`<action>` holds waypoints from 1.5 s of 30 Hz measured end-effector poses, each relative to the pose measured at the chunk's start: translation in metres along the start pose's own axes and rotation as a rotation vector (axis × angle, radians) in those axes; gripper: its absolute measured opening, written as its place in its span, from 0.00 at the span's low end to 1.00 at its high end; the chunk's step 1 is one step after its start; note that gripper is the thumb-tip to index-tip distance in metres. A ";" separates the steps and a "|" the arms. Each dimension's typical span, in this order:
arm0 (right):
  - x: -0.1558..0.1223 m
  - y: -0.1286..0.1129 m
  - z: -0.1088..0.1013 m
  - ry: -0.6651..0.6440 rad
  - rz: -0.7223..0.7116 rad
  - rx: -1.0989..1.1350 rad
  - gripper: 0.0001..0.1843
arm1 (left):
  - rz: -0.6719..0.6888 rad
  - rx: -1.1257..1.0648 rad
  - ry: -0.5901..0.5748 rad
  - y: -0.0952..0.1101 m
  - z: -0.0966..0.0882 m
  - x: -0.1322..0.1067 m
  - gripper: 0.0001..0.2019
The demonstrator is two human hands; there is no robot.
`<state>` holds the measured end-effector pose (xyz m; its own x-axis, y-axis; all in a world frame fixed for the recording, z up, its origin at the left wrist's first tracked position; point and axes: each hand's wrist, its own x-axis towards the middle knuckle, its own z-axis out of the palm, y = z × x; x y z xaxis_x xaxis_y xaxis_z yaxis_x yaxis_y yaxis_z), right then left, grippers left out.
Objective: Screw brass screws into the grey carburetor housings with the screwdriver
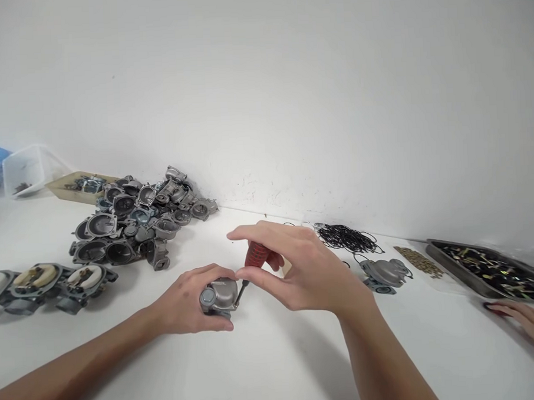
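Observation:
My left hand point(189, 299) is wrapped round a small grey metal carburetor point(224, 294), holding it at the middle of the white table. A bolt head shows on its near left side. In my right hand point(296, 266) is a screwdriver point(257, 253) with a red and black handle, gripped between thumb and fingers. The screwdriver leans, with its dark shaft running down to the right edge of the carburetor, where its tip meets a screw at the flange. The underside of the carburetor is hidden by my left hand.
Several grey metal bowls point(119, 252) lie heaped at the back left. Carburetor bodies with white floats point(87, 278) line the left side. Black rubber rings point(348, 238), another carburetor point(387, 272), brass screws point(418, 261) and a metal tray point(437, 252) are rightward. Another person's hand point(522, 318) rests at far right.

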<state>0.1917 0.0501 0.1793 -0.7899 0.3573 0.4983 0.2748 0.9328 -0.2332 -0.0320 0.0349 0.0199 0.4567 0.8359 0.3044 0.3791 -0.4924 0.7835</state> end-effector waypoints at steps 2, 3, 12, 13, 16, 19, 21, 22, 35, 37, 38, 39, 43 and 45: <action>-0.001 0.000 0.000 0.017 -0.039 0.032 0.25 | 0.002 -0.005 0.004 0.000 0.000 -0.001 0.28; -0.001 -0.001 0.000 0.016 -0.067 0.086 0.27 | 0.002 -0.007 0.002 0.000 0.000 -0.001 0.28; 0.001 0.006 0.005 0.169 -0.135 0.091 0.19 | 0.011 -0.003 -0.002 0.001 -0.001 -0.001 0.27; 0.000 0.007 0.005 0.151 -0.139 0.132 0.22 | 0.006 -0.007 -0.002 0.002 -0.001 -0.001 0.27; -0.001 0.008 0.003 0.103 -0.139 0.256 0.28 | -0.001 -0.003 -0.005 0.003 -0.001 -0.001 0.28; 0.000 0.009 0.003 0.142 -0.132 0.231 0.22 | 0.008 0.010 -0.006 0.000 0.000 -0.001 0.29; 0.001 0.009 0.005 0.167 -0.122 0.187 0.19 | 0.014 0.006 -0.007 -0.002 0.000 -0.001 0.30; 0.002 0.008 0.006 0.175 -0.118 0.171 0.18 | 0.015 0.004 -0.009 -0.003 0.000 -0.001 0.31; 0.000 0.023 -0.001 0.131 -0.048 0.407 0.18 | -0.009 0.014 -0.024 0.001 -0.002 -0.001 0.31; 0.001 0.025 0.002 0.180 -0.064 0.323 0.19 | -0.010 -0.007 -0.026 0.001 -0.001 -0.001 0.30; 0.001 0.025 0.003 0.192 -0.075 0.272 0.20 | -0.011 -0.013 -0.026 0.001 -0.001 -0.001 0.30; 0.001 0.024 0.004 0.197 -0.081 0.225 0.21 | -0.011 -0.016 -0.025 0.001 -0.001 0.000 0.30; 0.000 0.016 0.005 0.154 -0.111 0.223 0.25 | -0.004 -0.007 -0.025 0.001 -0.002 0.000 0.29; -0.001 0.014 0.004 0.111 -0.133 0.309 0.27 | -0.001 0.007 -0.030 0.000 -0.003 0.000 0.29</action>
<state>0.1936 0.0626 0.1720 -0.7385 0.2528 0.6251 -0.0188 0.9190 -0.3939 -0.0344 0.0359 0.0212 0.4802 0.8289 0.2871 0.3848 -0.4932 0.7802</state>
